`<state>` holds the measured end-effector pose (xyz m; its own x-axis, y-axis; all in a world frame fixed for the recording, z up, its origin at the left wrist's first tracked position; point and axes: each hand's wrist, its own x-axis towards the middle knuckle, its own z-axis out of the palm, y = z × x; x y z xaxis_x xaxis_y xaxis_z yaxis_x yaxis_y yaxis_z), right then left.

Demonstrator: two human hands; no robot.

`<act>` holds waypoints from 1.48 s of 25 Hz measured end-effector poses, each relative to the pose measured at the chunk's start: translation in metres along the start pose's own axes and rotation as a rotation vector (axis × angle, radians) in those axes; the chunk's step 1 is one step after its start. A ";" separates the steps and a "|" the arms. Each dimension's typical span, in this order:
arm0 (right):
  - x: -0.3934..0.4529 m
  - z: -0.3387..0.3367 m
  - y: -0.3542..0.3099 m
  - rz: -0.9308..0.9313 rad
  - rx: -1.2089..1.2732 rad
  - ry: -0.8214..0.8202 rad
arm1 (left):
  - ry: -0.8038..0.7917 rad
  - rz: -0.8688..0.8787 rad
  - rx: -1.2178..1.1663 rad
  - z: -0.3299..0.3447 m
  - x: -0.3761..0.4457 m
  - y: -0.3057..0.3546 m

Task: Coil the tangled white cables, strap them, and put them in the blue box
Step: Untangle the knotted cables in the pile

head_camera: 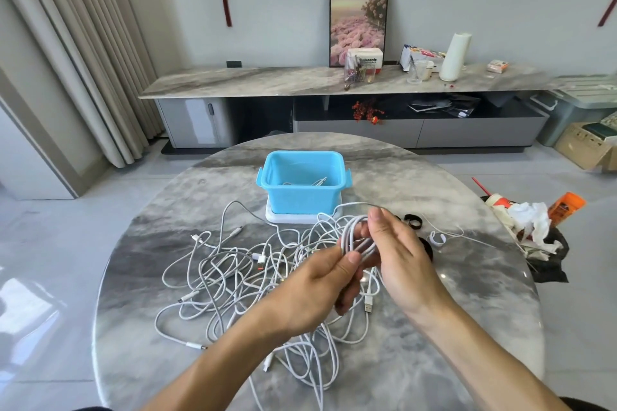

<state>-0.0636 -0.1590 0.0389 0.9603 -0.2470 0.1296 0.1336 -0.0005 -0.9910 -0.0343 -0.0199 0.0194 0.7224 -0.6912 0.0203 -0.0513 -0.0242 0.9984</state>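
Both hands meet above the middle of the round marble table [434,327], a little toward its right side, with a small coil of white cable [355,237] held between them. The left hand [320,290] pinches the lower part of the coil between thumb and curled fingers. The right hand [397,260] reaches over from the right, its fingers curled round the coil's upper loops, with a strand of the same cable arching over its fingertips. A plug [368,304] hangs from the coil just below the hands.

Under and to the left of the hands lies the tangle of loose white cables [233,277], spread from the table's centre toward its left and near edges, with several plug ends sticking out. The blue box [303,182] stands toward the far edge of the table on a white lid [290,217], open at the top, and some cable already lies inside it. To the right of the hands, near the right edge, are black straps [414,221] and a short white strap [437,238] lying flat.

At the far right edge sits a heap of crumpled paper and a black bag [541,243], with an orange bottle [566,207] beside it. Beyond the table, a long low cabinet [267,83] with a marble top runs along the wall, carrying a framed flower picture [358,23], a paper towel roll [454,57] and small clutter. Beige curtains [76,43] hang at the left.
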 end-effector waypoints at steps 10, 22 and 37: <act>0.000 0.001 -0.010 0.306 0.759 -0.183 | -0.319 -0.138 -0.611 0.000 -0.005 0.015; 0.006 0.004 -0.015 0.433 0.602 -0.135 | -0.203 -0.258 -0.579 0.007 -0.002 0.007; 0.004 0.018 -0.007 0.155 0.410 0.057 | -0.175 -0.189 -0.546 0.008 -0.003 0.004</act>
<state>-0.0566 -0.1430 0.0465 0.9631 -0.2669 -0.0331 0.0862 0.4229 -0.9021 -0.0423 -0.0237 0.0231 0.5580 -0.8207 -0.1229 0.4617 0.1840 0.8678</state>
